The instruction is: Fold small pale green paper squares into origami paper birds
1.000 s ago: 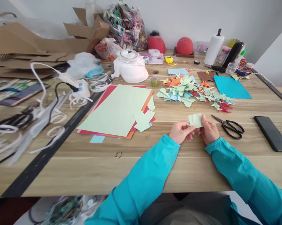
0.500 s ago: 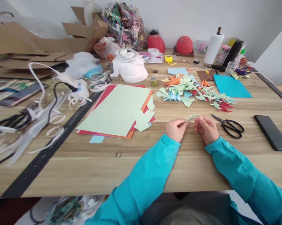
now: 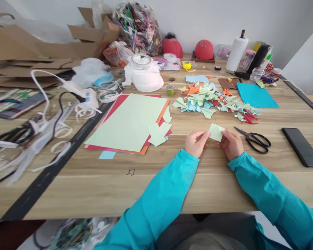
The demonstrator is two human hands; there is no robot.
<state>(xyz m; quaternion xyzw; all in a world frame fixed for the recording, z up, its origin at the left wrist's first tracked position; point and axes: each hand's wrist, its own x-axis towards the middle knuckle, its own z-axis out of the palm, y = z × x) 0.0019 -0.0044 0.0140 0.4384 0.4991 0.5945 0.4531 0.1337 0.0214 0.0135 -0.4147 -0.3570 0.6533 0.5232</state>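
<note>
A small pale green paper square (image 3: pixel 216 132) is held up between my two hands, its flat face toward me. My left hand (image 3: pixel 196 143) pinches its left edge between thumb and fingers. On the other side my right hand (image 3: pixel 231 143) grips the right edge the same way. Just beyond lies a pile of folded paper pieces (image 3: pixel 204 95) in green, orange, blue and red. Black-handled scissors (image 3: pixel 255 140) rest to the right of my right hand. Left of my hands, more small green squares (image 3: pixel 159 133) overlap the corner of a stack of large coloured sheets (image 3: pixel 127 121).
A black phone (image 3: pixel 301 147) lies at the right. Behind the pile are a turquoise sheet (image 3: pixel 257 95) and a yellow tape measure (image 3: pixel 187 65). A green thread spool (image 3: pixel 169 90) stands behind the sheets. Cables and a power strip (image 3: pixel 90 100) clutter the left side, near cardboard (image 3: pixel 49 45).
The green paper, seen narrow and folded or edge-on between my fingers before, now shows as a flat square. My hands have barely shifted.
</note>
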